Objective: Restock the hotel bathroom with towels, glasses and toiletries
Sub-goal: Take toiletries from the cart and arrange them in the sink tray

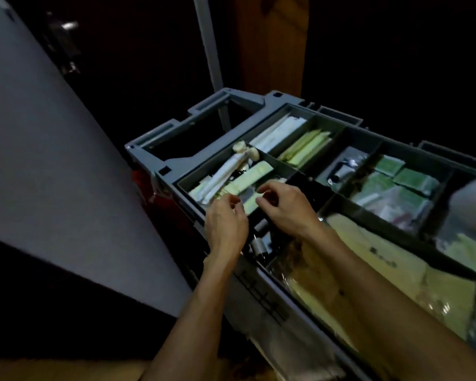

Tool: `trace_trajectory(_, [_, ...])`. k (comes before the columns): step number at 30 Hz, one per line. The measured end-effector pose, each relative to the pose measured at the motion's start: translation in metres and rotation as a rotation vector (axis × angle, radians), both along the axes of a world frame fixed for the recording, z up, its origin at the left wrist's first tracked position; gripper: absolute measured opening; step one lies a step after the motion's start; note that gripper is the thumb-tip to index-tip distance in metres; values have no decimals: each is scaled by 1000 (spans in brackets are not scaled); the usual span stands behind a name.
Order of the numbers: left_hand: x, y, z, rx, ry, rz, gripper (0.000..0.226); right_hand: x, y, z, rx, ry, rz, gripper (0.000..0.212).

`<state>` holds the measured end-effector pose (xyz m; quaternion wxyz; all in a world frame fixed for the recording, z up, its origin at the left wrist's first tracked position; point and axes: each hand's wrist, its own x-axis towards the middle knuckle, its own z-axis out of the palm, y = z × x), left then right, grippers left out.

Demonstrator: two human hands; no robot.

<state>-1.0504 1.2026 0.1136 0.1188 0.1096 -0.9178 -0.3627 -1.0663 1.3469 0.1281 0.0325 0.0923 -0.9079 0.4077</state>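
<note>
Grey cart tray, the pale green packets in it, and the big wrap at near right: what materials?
Tray: looks like moulded plastic, matte grey, with moulded slots and thin dividers. Packets: probably paper or thin card, flat pale green with no glare, though too blurred to be sure. Wrap: clear plastic film, glossy, with bright glints and creases over yellowish contents.

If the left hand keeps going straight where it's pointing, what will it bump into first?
Most likely the pale green packets in the compartment of the grey tray right ahead. The left hand points forward over them, fingers curled. Depth is unclear, so it may already be touching.
</note>
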Motion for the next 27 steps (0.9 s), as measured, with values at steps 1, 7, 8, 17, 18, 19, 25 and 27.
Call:
trace_trajectory(1, [-12,2,1,8,-16,23,18,-22,1,-2,51,-8,36,21])
trace_trajectory(7, [-81,10,-3,-48,-134,17,24,-122,11,-20,549,-155,288,23])
trace_trajectory(8, [-90,10,-7,-70,-157,-6,28,-131,11,-23,589,-199,331,24])
trace_trajectory(17, [-122,-11,-33,-375,-246,-148,26,-159,5,-24,637,-374,546,48])
trace_trajectory(18, [-123,-13,-34,-412,-280,-163,30,-159,4,-25,647,-365,541,50])
trace_trajectory(19, [-124,-14,-35,-440,-306,-172,33,-160,4,-26,648,-367,525,52])
trace_trajectory(25, [-130,-17,-22,-434,-403,-163,30,-155,6,-18,687,-359,490,40])
trace_trajectory(27, [-131,-23,-16,-376,-436,-156,27,-153,7,-15,674,-347,466,39])
